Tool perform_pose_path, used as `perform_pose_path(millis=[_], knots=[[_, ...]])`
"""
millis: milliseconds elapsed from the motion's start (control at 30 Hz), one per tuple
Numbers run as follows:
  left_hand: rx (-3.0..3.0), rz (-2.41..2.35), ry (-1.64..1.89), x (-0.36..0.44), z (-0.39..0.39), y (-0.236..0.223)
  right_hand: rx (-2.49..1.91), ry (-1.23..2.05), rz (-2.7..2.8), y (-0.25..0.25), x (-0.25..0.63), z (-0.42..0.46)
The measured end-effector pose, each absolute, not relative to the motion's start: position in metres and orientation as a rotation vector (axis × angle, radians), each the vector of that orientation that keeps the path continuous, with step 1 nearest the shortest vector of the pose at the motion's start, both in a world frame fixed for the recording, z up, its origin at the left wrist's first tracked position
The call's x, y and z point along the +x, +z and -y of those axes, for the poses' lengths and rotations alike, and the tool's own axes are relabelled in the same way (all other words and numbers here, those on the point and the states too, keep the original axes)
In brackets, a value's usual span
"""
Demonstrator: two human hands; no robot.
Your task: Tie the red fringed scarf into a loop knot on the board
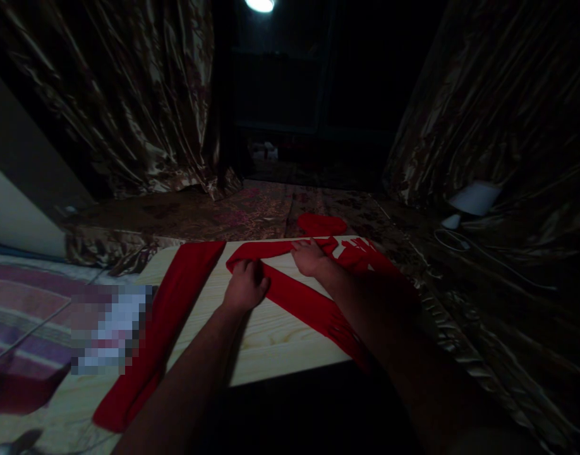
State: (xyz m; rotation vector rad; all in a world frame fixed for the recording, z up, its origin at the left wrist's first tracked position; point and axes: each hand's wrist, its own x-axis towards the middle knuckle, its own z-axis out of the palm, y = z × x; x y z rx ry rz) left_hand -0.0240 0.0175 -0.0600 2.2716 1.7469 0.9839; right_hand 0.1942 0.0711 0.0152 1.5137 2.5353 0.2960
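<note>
A red fringed scarf (pixel 299 303) lies on a light wood-grain table (pixel 271 332), bent back on itself so two strips run to the right from a fold. My left hand (pixel 246 285) is closed on the scarf at that fold, fingers curled over the cloth. On the far strip, my right hand (pixel 308 256) grips the cloth with bent fingers; its thumb is hard to make out. My right forearm hides part of the fringed end. More red fringed cloth (pixel 359 253) lies at the table's far right corner.
A long folded red cloth (pixel 176 291) lies along the table's left side. Beyond the far edge is a red rounded piece (pixel 322 224) on a patterned cover. A white lamp (pixel 476 197) with a cord stands right. Striped bedding (pixel 29 316) is at left, curtains (pixel 167 95) behind.
</note>
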Motion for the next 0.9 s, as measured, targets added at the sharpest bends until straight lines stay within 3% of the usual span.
perform_pose_path(millis=[233,433,767,900], knots=[[2.387,-1.739,0.774,-0.020,-0.023,-0.059,1.621,0.567,-2.845,0.034,0.186,-0.072],[2.464,-1.885,0.456,-0.014,-0.036,-0.040,1.488,0.529,-2.870,0.034,0.191,-0.065],[2.273,-2.067,0.758,-0.021,-0.042,-0.059,1.582,0.146,-2.622,0.012,0.219,-0.076],[2.322,-2.084,0.658,-0.021,-0.043,-0.057,1.702,0.157,-2.485,0.013,0.226,-0.079]])
